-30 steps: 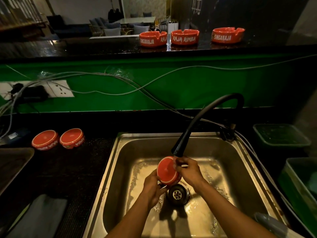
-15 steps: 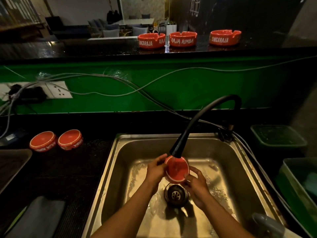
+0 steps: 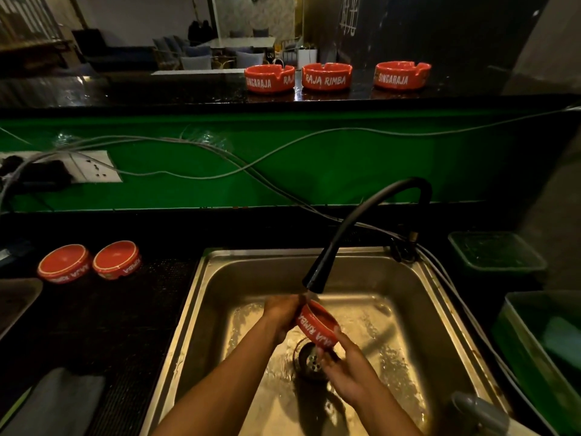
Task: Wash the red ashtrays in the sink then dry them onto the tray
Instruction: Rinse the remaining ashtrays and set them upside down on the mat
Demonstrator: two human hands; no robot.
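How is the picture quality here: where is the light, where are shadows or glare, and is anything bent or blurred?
Head view: dim overall; warm light falls on the steel sink basin, whose wet floor glares; the arms cast dark shadows near the round drain; the green wall panel bows from wide-angle distortion; the red ashtray held under the black faucet is slightly blurred.

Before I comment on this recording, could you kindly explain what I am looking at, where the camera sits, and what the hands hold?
There is no machine here: a person wears one camera on the head, looking down at their own two hands. The left hand and right hand hold a red ashtray under the black tap, above the steel sink. Two more ashtrays lie upside down on the dark counter to the left; three stand on the upper ledge behind.
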